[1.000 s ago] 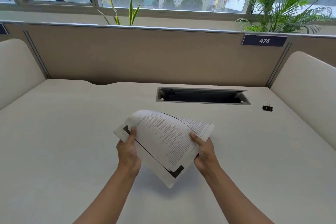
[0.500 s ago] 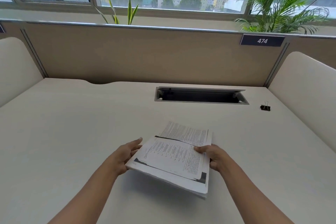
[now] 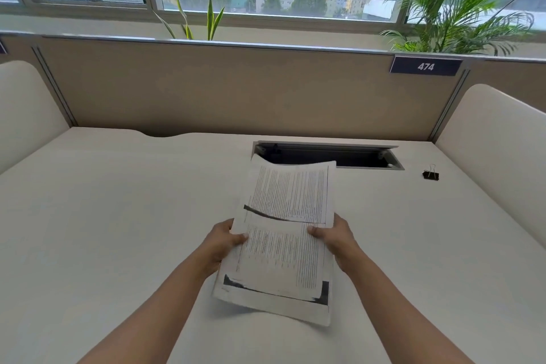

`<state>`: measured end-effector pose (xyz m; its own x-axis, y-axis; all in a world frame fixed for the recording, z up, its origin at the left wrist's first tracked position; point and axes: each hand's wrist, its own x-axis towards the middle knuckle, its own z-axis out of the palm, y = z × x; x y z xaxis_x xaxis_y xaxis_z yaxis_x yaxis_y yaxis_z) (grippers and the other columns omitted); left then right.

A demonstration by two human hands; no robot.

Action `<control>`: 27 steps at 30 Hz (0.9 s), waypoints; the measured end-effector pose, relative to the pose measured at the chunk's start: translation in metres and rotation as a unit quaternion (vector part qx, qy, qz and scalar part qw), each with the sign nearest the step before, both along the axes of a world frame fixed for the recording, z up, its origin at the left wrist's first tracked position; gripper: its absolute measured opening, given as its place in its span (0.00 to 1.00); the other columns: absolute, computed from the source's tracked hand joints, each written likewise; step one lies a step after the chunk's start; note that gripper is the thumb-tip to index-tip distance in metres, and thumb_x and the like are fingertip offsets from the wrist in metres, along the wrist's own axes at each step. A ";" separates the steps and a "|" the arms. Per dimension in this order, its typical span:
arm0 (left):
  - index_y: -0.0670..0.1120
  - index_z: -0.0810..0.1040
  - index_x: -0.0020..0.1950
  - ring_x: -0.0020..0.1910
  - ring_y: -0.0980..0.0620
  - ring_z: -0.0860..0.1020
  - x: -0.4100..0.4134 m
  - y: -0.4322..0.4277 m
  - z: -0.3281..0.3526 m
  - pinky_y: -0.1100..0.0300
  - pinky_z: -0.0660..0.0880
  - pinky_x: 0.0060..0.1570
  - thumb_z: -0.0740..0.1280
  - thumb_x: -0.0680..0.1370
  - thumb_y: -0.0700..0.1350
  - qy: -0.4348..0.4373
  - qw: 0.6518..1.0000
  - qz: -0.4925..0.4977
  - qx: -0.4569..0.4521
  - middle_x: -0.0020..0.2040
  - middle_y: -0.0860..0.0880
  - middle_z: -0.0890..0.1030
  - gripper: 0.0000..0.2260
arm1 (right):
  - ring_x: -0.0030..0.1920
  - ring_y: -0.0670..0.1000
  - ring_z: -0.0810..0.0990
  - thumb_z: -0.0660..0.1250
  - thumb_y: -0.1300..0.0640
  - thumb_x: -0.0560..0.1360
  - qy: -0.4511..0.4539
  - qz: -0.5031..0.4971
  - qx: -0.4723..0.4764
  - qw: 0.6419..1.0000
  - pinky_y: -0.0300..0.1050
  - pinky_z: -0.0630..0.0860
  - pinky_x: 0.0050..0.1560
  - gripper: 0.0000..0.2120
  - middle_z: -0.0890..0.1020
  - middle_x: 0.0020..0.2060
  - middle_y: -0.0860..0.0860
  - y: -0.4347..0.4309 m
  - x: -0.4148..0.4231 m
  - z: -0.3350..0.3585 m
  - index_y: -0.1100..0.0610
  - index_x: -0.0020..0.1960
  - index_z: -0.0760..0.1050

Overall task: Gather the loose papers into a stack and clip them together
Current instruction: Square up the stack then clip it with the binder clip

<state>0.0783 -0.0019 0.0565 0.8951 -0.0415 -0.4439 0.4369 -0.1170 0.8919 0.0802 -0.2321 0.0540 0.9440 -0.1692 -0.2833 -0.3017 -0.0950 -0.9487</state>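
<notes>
Over the desk (image 3: 118,216), left hand (image 3: 220,241) and right hand (image 3: 334,238) grip the papers (image 3: 289,216), long axis pointing away.

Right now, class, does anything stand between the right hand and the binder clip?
Nothing visible does. Only bare desk lies between the right hand, which grips the papers, and the binder clip.

Stack of printed papers (image 3: 283,245) held above a cream desk (image 3: 103,216), left hand (image 3: 220,242) and right hand (image 3: 334,238) gripping its side edges, thumbs on top, text too blurred to read, black binder clip (image 3: 430,175) well apart at right, near cable slot (image 3: 363,156), placard 474 (image 3: 425,66)
</notes>
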 end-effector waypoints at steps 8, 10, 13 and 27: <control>0.48 0.76 0.53 0.47 0.49 0.80 -0.001 -0.017 0.030 0.59 0.80 0.41 0.63 0.77 0.35 -0.199 0.970 0.101 -0.092 0.47 0.50 0.82 0.10 | 0.47 0.49 0.81 0.66 0.62 0.74 -0.191 -0.042 0.083 0.977 0.40 0.81 0.40 0.07 0.82 0.47 0.50 0.016 -0.004 0.044 0.53 0.50 0.75; 0.47 0.77 0.52 0.48 0.49 0.79 -0.001 -0.018 0.033 0.57 0.78 0.45 0.63 0.76 0.34 -0.215 0.966 0.110 -0.093 0.47 0.50 0.81 0.10 | 0.45 0.48 0.80 0.66 0.62 0.74 -0.214 -0.042 0.087 0.972 0.40 0.79 0.38 0.07 0.81 0.45 0.46 0.018 -0.006 0.051 0.50 0.45 0.75; 0.46 0.78 0.52 0.48 0.51 0.77 -0.002 -0.018 0.033 0.57 0.75 0.47 0.65 0.75 0.33 -0.220 0.966 0.105 -0.085 0.47 0.50 0.81 0.10 | 0.46 0.52 0.78 0.68 0.63 0.73 -0.217 -0.034 0.080 0.972 0.43 0.76 0.41 0.09 0.80 0.44 0.46 0.020 -0.008 0.051 0.49 0.43 0.76; 0.49 0.78 0.47 0.46 0.54 0.78 -0.001 -0.018 0.042 0.61 0.75 0.41 0.68 0.73 0.36 -0.254 0.960 0.086 -0.085 0.46 0.53 0.81 0.09 | 0.47 0.55 0.77 0.70 0.62 0.71 -0.205 -0.032 0.067 0.976 0.46 0.77 0.43 0.09 0.80 0.43 0.46 0.017 -0.007 0.053 0.49 0.43 0.76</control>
<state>0.0777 -0.0200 0.0983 0.9943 0.0933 0.0516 -0.0595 0.0830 0.9948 0.0731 -0.2153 0.1070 0.9715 -0.2181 0.0923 0.1044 0.0445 -0.9935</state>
